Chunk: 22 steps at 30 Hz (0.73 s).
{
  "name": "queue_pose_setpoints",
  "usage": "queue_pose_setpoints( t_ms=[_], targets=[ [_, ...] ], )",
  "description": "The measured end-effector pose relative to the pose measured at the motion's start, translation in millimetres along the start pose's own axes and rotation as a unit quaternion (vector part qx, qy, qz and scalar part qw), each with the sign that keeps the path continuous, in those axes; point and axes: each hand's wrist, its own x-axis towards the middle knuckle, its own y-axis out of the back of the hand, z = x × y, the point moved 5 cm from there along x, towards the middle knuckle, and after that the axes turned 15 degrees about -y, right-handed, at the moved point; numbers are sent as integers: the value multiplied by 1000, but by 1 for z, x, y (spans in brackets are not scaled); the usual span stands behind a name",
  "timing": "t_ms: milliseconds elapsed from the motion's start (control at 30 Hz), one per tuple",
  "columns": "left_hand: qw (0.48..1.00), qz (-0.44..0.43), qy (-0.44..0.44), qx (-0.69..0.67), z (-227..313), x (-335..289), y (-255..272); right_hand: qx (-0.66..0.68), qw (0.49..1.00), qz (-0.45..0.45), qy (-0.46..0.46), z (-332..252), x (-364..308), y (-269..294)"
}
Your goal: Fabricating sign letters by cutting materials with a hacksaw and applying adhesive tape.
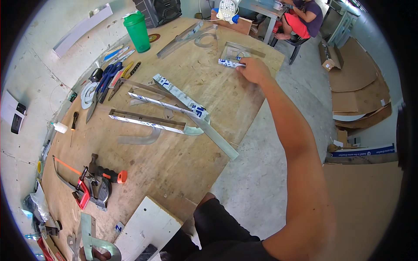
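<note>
My right arm stretches toward the far right corner of the wooden table, and my right hand (254,70) is closed on the near end of a short metal channel piece covered in blue-and-white printed film (230,63). The fingertips are partly hidden. Touching or just behind that piece is an open metal letter shell (246,48) with raised edges. My left hand does not show. Mid-table lie several long metal channel letter parts (148,122), some wrapped in the same film, with a flat J-shaped metal piece (141,137) beside them.
A green shaker bottle (137,32) stands at the far left. Scissors (106,80), a screwdriver (75,122), a hammer (106,172) and a hacksaw (82,187) lie along the wall side. A seated person (302,19) is beyond the table; cardboard (357,78) lies to the right.
</note>
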Motion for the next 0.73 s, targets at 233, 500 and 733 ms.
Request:
queue_pose_setpoints(
  t_ms=[233, 500, 733],
  targets=[
    [1000, 13, 12, 17, -10, 6, -12, -10, 1000, 3, 9, 18, 74, -13],
    [1000, -11, 23, 2, -24, 11, -7, -54, 997, -6, 46, 9, 154, -33],
    [991, 24, 80, 108, -25, 10, -4, -58, 998, 5, -4, 4, 165, -50]
  ],
)
